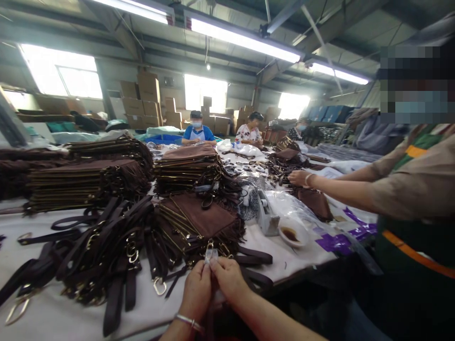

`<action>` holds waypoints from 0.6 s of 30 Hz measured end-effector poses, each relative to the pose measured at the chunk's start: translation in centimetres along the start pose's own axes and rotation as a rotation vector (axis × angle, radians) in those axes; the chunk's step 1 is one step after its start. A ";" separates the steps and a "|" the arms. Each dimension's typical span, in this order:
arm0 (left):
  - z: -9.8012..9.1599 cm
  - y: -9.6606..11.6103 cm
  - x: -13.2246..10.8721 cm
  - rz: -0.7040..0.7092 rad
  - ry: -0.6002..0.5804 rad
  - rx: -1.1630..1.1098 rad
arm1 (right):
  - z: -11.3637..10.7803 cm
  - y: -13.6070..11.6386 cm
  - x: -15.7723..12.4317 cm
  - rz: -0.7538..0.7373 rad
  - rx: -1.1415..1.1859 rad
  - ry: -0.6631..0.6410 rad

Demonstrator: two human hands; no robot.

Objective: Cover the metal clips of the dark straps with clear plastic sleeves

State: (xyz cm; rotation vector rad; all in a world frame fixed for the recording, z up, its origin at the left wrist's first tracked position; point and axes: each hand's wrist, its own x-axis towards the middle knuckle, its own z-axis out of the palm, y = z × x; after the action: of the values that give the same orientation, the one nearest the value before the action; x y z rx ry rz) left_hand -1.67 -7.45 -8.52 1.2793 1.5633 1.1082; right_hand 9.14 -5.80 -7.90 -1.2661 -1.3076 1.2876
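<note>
My left hand [196,292] and my right hand [229,278] meet at the near table edge, fingers pinched together on a small clear plastic wrap [211,255] around a brass clasp. The clasp belongs to a strap from the brown pouch [204,215] lying just beyond my fingers. A silver bangle is on my left wrist. A heap of dark brown straps with brass rings [103,255] lies to the left of my hands.
Stacks of brown pouches [85,182] fill the white table [46,312]. A grey tape dispenser [266,215] and small white dish [292,232] sit to the right. A co-worker's arm [341,187] reaches in at right; other people sit at the far end.
</note>
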 end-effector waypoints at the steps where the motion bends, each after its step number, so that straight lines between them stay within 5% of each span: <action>1: 0.0 0.0 0.0 -0.002 0.001 -0.003 | 0.1 0.1 -0.2 -0.015 -0.001 0.004; 9: 0.2 0.2 -0.2 0.040 0.018 0.042 | -0.9 -0.1 0.0 0.084 0.032 -0.063; 18: 0.3 0.2 -0.5 0.055 0.041 0.101 | -0.3 -1.6 2.6 0.132 0.079 0.051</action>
State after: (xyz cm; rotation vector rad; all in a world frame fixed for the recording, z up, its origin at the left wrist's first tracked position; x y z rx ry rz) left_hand -1.28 -7.85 -8.39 1.3812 1.6412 1.1079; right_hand 9.05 -3.06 -6.46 -1.3390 -1.1422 1.3756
